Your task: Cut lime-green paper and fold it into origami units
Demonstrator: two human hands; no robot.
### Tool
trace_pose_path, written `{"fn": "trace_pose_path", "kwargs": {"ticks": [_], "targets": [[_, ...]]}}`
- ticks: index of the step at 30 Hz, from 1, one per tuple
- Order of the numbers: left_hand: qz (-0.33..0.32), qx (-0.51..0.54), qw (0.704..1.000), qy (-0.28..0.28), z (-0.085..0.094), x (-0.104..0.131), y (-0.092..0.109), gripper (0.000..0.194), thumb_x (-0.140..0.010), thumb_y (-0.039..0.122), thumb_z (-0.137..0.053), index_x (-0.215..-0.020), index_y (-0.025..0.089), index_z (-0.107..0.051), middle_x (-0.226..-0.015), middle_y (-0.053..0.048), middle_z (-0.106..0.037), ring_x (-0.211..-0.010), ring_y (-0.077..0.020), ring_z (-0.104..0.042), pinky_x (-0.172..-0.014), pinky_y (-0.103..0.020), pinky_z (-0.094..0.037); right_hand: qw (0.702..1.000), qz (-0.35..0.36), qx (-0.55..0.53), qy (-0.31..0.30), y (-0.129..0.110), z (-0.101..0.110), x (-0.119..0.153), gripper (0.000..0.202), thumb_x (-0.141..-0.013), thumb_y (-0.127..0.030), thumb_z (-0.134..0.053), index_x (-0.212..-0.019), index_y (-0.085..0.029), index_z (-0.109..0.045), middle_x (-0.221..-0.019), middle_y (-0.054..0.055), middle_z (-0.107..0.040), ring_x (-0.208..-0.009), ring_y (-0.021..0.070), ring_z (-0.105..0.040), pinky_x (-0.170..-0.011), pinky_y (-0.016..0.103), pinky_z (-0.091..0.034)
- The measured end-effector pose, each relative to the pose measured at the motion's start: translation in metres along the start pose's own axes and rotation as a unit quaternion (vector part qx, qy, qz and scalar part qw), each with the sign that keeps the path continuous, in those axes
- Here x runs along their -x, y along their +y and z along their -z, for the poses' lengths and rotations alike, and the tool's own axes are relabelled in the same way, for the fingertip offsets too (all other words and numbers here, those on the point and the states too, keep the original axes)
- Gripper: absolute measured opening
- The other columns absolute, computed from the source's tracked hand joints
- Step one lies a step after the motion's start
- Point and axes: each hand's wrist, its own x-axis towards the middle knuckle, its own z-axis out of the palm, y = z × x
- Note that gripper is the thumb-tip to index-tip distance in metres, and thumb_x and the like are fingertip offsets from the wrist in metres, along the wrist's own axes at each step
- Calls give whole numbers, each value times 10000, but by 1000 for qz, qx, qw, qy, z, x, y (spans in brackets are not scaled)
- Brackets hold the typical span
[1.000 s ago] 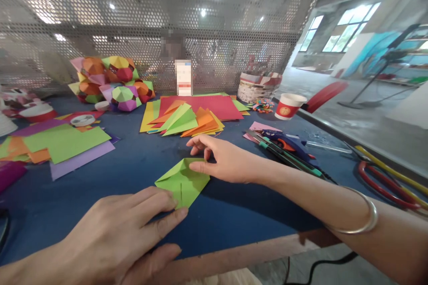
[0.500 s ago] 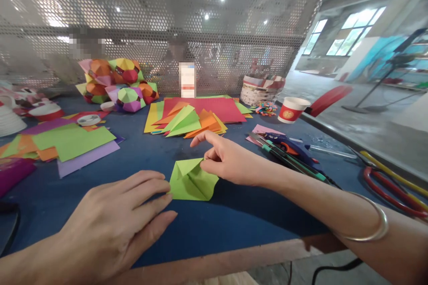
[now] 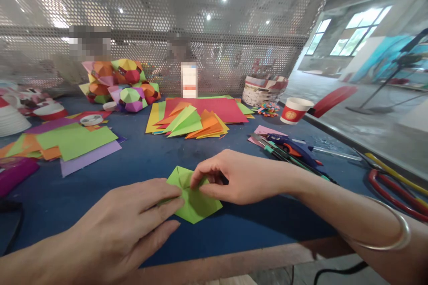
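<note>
A green folded paper (image 3: 197, 209) lies on the blue table (image 3: 174, 245), turned with a corner toward the front edge. My left hand (image 3: 123, 222) rests flat with fingers stretched out, their tips on the paper's left part. From the right, my right hand (image 3: 230, 178) reaches over the paper, its fingers curled and index finger and thumb near a crease. Whether it pinches a flap is hard to make out. Part of the paper is hidden under both hands.
Behind lie stacked coloured sheets (image 3: 214, 109); paper balls (image 3: 130, 98) and loose sheets (image 3: 83, 140) are left. To the right are a paper cup (image 3: 296, 110), cutting tools (image 3: 290, 147), a basket (image 3: 264, 91) and red-handled scissors (image 3: 391, 189).
The green paper has turned and moved slightly toward the front edge. My right hand has come down and nearer to me, its index finger now bent onto the paper. My left fingers reach farther over it.
</note>
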Motion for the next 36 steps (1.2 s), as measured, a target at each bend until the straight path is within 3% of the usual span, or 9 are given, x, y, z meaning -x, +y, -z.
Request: {"fn": "trace_pose_path", "kwargs": {"ticks": [6, 9, 12, 14, 19, 26, 31, 36], "targets": [[-14, -19, 1000, -8, 0, 3, -3, 270, -961, 198, -550, -1194, 205, -686, -1175, -46, -746, -1052, -181, -713, -956, -263, -581, 991, 105, 71, -42, 12, 14, 3, 575, -753, 77, -474, -1223, -163, -702, -1134, 88, -649, -1049, 185, -618, -970, 313, -461], [-16, -18, 1000, -11, 1, 3, -2, 269, -967, 204, -539, -1193, 203, -684, -1173, -51, -746, -1051, -185, -713, -936, -259, -587, 992, 103, 61, -45, 16, 15, 2, 495, -783, 24, -593, -1225, -168, -706, -1179, 88, -624, -1105, 197, -599, -1024, 342, -449], [-10, -18, 1000, -7, 0, 2, -1, 259, -973, 213, -533, -1184, 205, -683, -1188, -55, -741, -1075, -191, -704, -939, -260, -584, 993, 99, 57, -4, 15, 13, 1, 400, -745, -83, -767, -1127, -200, -753, -1292, 92, -581, -1217, 232, -551, -1099, 396, -401], [-11, -16, 1000, -9, 0, 1, 0, 261, -971, 209, -535, -1189, 209, -678, -1190, -48, -739, -1077, -186, -701, -945, -254, -578, 993, 114, 40, 12, 13, 10, 0, 337, -737, -83, -788, -1049, -208, -776, -1349, 83, -573, -1266, 226, -530, -1127, 392, -372], [-10, -15, 1000, -9, 0, -3, 1, 254, -987, 213, -509, -1176, 200, -678, -1158, -54, -742, -1023, -174, -707, -880, -230, -585, 987, 142, -65, -36, 14, 6, -2, 166, -821, -105, -747, -965, -178, -782, -1109, 52, -738, -1080, 161, -653, -1022, 294, -450], [-19, 9, 1000, -9, -4, 2, 3, 225, -975, 196, -538, -1153, 205, -676, -1088, -47, -746, -996, -176, -700, -879, -239, -579, 987, 115, -110, -37, 24, 4, -6, 138, -889, -192, -714, -1016, -159, -760, -1063, 49, -741, -1023, 154, -663, -931, 252, -472], [-9, 44, 999, -30, -6, 9, 4, 267, -977, 202, -536, -1211, 228, -660, -1105, -46, -738, -969, -171, -704, -872, -242, -580, 993, 67, -94, 1, 22, -2, -9, 118, -914, -263, -694, -960, -157, -716, -927, 13, -714, -821, 124, -621, -761, 231, -465], [-13, 49, 997, -52, -5, 8, 4, 286, -982, 207, -522, -1237, 229, -651, -1137, -59, -728, -990, -181, -701, -847, -243, -584, 988, 104, -51, 97, 24, -20, -16, 64, -875, -205, -740, -854, -157, -703, -874, 9, -674, -845, 131, -592, -804, 249, -453]]}}
